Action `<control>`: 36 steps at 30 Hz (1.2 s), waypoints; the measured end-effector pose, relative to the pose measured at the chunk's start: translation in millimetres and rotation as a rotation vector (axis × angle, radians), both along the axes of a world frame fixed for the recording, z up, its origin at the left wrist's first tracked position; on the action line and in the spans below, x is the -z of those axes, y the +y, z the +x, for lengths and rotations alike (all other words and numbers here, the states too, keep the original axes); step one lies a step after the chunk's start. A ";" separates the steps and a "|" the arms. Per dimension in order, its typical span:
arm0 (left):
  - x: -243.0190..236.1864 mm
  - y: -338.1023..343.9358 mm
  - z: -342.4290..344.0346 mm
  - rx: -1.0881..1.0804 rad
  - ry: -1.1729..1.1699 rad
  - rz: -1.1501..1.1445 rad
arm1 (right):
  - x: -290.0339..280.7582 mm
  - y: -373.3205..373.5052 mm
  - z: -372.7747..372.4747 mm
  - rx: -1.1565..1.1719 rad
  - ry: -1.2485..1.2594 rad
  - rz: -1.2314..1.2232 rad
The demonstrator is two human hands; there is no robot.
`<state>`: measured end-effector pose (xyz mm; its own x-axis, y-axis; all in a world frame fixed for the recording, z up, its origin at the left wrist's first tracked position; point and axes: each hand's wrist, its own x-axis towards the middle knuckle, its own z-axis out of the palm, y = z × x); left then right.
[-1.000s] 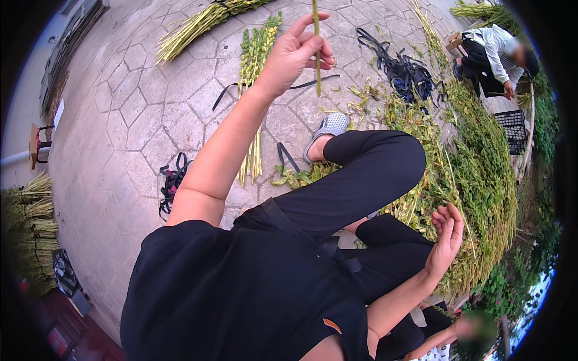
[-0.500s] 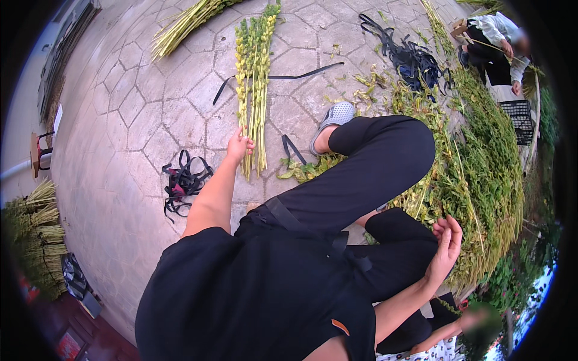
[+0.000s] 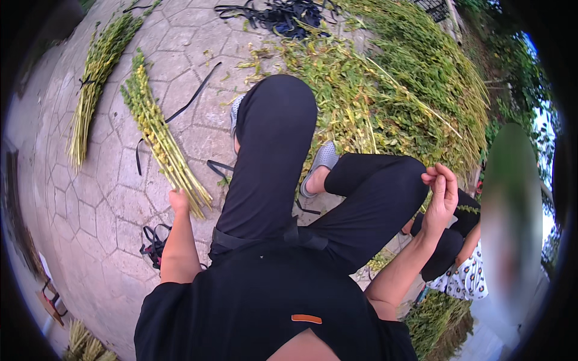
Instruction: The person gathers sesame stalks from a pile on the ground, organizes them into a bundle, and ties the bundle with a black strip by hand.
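A bunch of cut plant stalks (image 3: 158, 141) with green and yellowish tops and pale bare stems lies on the paving at the left. My left hand (image 3: 179, 200) is at the lower stems, its fingers closed at the bunch's left edge; the fingertips are partly hidden. Beneath the bunch runs a black strap (image 3: 191, 99), its ends showing on both sides. My right hand (image 3: 442, 191) is raised beside my bent right knee, fingers loosely stretched and slightly bent, with nothing visible in it.
A tied bundle of stalks (image 3: 99, 78) lies farther left. Tangled black straps (image 3: 286, 17) lie at the back, more straps (image 3: 155, 243) by my left forearm. A large heap of leafy stalks (image 3: 397, 84) fills the right. Another person (image 3: 460, 274) sits close at my right.
The view has turned to the right, so the stalks sit farther left and slanted. The other person on the right shows more fully. My left hand remains at the stems; my right hand stays empty.
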<state>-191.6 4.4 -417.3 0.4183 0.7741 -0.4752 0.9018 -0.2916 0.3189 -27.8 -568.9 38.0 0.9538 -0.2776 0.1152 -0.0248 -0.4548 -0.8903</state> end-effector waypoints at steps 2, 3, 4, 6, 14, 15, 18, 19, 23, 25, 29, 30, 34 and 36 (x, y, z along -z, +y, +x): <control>-20.5 -3.7 5.7 0.044 0.009 0.029 | 3.4 -34.8 -5.1 0.074 -0.133 0.127; -3.8 9.7 -3.3 0.024 -0.018 0.028 | 8.9 -50.1 -4.3 0.128 -0.152 0.111; 4.7 15.4 -6.2 0.006 -0.082 -0.005 | 19.7 -63.0 -5.3 0.210 -0.147 0.114; 7.7 34.7 6.0 0.021 -0.175 -0.235 | 61.5 -106.8 -17.1 0.364 -0.002 0.150; -139.8 29.1 171.0 0.212 -0.709 -0.359 | 279.1 -184.1 -63.9 0.387 0.517 -0.313; -181.5 5.9 200.6 0.266 -0.777 -0.387 | 298.2 -191.3 -69.2 0.395 0.594 -0.348; -290.3 -46.7 262.5 0.409 -0.980 -0.272 | 331.3 -190.1 -49.2 0.397 0.748 -0.518; -324.9 -73.6 278.3 0.438 -1.028 -0.284 | 346.6 -195.8 -49.4 0.385 0.681 -0.574; -405.2 -144.8 320.8 0.658 -1.165 -0.244 | 368.8 -194.8 -23.3 0.352 0.998 -0.567; -430.0 -186.9 332.7 0.727 -1.236 -0.264 | 359.9 -187.9 -12.4 0.256 1.088 -0.577; -451.7 -259.8 359.0 0.837 -1.259 -0.493 | 326.9 -175.8 -0.3 0.193 0.679 -0.633; -458.0 -277.2 364.2 0.883 -1.237 -0.581 | 303.1 -166.0 6.1 0.191 0.592 -0.657; -480.0 -355.8 376.3 0.960 -1.076 -0.940 | 237.6 -160.0 -7.9 0.135 0.438 -0.477; -470.5 -367.7 386.5 0.939 -1.005 -1.071 | 176.7 -131.2 -6.7 0.153 0.486 -0.325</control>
<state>194.9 -363.3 53.2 0.9308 -0.3405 0.1327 -0.0889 0.1412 0.9860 -34.4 -700.0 -138.7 0.8705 -0.4392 -0.2222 -0.4807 -0.6611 -0.5761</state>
